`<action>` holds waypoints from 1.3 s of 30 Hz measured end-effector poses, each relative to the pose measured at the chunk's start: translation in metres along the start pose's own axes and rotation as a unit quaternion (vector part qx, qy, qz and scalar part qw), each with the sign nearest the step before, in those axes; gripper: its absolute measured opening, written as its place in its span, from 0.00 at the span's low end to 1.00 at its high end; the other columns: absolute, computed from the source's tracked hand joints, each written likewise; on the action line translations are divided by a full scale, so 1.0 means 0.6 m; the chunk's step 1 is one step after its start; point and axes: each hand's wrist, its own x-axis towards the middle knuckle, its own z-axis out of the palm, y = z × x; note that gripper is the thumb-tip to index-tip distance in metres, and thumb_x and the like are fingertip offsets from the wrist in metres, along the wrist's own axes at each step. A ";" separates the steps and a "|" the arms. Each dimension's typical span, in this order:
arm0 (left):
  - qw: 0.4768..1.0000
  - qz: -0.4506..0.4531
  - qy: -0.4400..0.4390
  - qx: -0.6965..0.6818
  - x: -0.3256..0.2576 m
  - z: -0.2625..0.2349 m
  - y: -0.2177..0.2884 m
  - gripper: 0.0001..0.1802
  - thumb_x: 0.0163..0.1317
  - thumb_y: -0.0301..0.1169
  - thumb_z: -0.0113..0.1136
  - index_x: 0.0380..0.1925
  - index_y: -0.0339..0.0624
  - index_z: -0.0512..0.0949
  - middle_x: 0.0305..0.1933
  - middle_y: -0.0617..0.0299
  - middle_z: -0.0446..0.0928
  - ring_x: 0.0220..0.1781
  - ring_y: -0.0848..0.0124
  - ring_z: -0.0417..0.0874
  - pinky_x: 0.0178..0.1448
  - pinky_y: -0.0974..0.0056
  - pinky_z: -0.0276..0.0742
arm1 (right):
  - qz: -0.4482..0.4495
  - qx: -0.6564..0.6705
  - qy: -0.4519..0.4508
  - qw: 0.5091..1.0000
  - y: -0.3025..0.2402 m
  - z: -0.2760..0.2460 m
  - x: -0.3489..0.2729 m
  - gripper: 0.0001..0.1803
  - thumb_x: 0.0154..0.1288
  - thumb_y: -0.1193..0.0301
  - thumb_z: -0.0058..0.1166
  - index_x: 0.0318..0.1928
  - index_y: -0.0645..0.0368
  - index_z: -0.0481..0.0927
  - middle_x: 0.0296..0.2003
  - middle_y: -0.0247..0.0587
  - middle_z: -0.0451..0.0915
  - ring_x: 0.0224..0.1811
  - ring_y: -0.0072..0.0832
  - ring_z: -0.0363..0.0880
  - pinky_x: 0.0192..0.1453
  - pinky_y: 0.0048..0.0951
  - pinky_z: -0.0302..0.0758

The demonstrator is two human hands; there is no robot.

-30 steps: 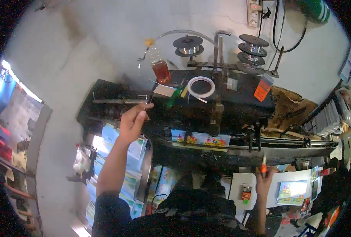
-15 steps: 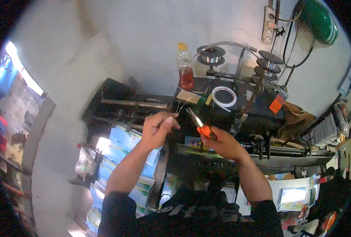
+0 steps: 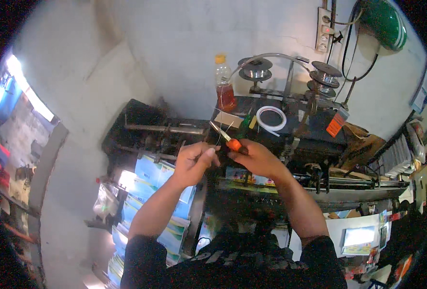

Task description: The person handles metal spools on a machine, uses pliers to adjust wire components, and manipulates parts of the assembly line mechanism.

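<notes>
Near the middle of the view, my left hand [image 3: 195,161] is closed, thumb against fingers, on a thin bent wire [image 3: 217,137] that stands up from the fingertips. My right hand [image 3: 259,159] grips orange-handled pliers [image 3: 233,144]. Their long metal jaws point up and to the left, beside the wire and overlapping it in view. I cannot tell whether the jaws touch the wire. Both hands are above the front of a dark machine [image 3: 175,121]. A piece of brown card [image 3: 228,119] lies just beyond the pliers' tip.
A yellow-capped bottle of red liquid [image 3: 226,91] stands at the back. Wire spools [image 3: 255,70] sit behind it, with more to the right. A white tape roll [image 3: 271,118] and an orange tag [image 3: 337,123] lie on the machine top. Printed sheets [image 3: 151,176] are stacked at left.
My right hand has moved left with the pliers, bringing their jaws from beside the wire to across it in view. My left hand has shifted slightly downward, still holding the wire.
</notes>
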 end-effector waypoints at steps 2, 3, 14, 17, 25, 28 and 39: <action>1.000 -0.012 0.007 -0.016 -0.004 -0.003 0.001 0.17 0.69 0.32 0.47 0.23 0.36 0.76 0.20 0.60 0.77 0.21 0.74 0.75 0.42 0.64 0.78 | 0.073 -0.024 -0.015 0.997 -0.036 -0.005 0.006 0.26 0.62 0.52 0.56 0.47 0.64 0.77 0.38 0.57 0.80 0.42 0.50 0.80 0.48 0.41 0.75; 0.999 -0.022 0.013 -0.034 0.000 -0.003 0.002 0.19 0.70 0.34 0.46 0.23 0.36 0.76 0.20 0.59 0.77 0.22 0.74 0.75 0.40 0.65 0.77 | 0.071 -0.026 -0.012 0.997 -0.038 -0.007 0.006 0.26 0.62 0.52 0.56 0.47 0.64 0.77 0.38 0.57 0.80 0.42 0.50 0.80 0.48 0.41 0.75; 0.950 -0.280 -0.133 0.038 0.170 -0.023 -0.015 0.26 0.70 0.50 0.45 0.44 0.34 0.75 0.40 0.56 0.79 0.38 0.69 0.80 0.46 0.62 0.77 | 0.033 -0.134 -0.062 0.989 -0.025 -0.034 -0.030 0.28 0.59 0.47 0.58 0.32 0.64 0.76 0.27 0.55 0.77 0.32 0.51 0.77 0.36 0.42 0.72; 0.871 -0.369 -0.320 -0.047 0.183 0.019 -0.007 0.21 0.70 0.43 0.49 0.50 0.36 0.74 0.35 0.60 0.78 0.31 0.73 0.79 0.42 0.66 0.79 | -0.030 -0.106 -0.054 0.992 -0.014 -0.033 -0.034 0.24 0.59 0.50 0.59 0.35 0.61 0.77 0.30 0.54 0.79 0.36 0.52 0.79 0.39 0.42 0.74; 0.873 -0.378 -0.305 -0.053 0.191 0.037 -0.030 0.17 0.69 0.40 0.49 0.49 0.41 0.77 0.27 0.65 0.74 0.31 0.77 0.76 0.35 0.69 0.75 | 0.027 -0.107 -0.050 0.993 -0.026 -0.003 -0.065 0.20 0.59 0.54 0.58 0.40 0.59 0.79 0.34 0.54 0.80 0.37 0.52 0.80 0.43 0.46 0.76; 0.887 -0.366 -0.280 0.010 0.199 0.032 -0.035 0.19 0.69 0.41 0.49 0.50 0.41 0.77 0.31 0.63 0.76 0.32 0.75 0.76 0.38 0.69 0.74 | 0.045 -0.124 -0.088 0.987 -0.035 -0.003 -0.107 0.24 0.60 0.51 0.58 0.44 0.60 0.79 0.38 0.54 0.79 0.40 0.52 0.78 0.46 0.43 0.75; 0.933 -0.250 -0.196 0.167 0.167 0.034 -0.046 0.22 0.67 0.44 0.53 0.52 0.38 0.76 0.50 0.59 0.80 0.52 0.71 0.76 0.59 0.64 0.69 | 0.444 -0.315 0.302 0.782 0.298 -0.077 -0.748 0.14 0.61 0.66 0.57 0.30 0.68 0.75 0.30 0.57 0.74 0.36 0.56 0.72 0.42 0.49 0.70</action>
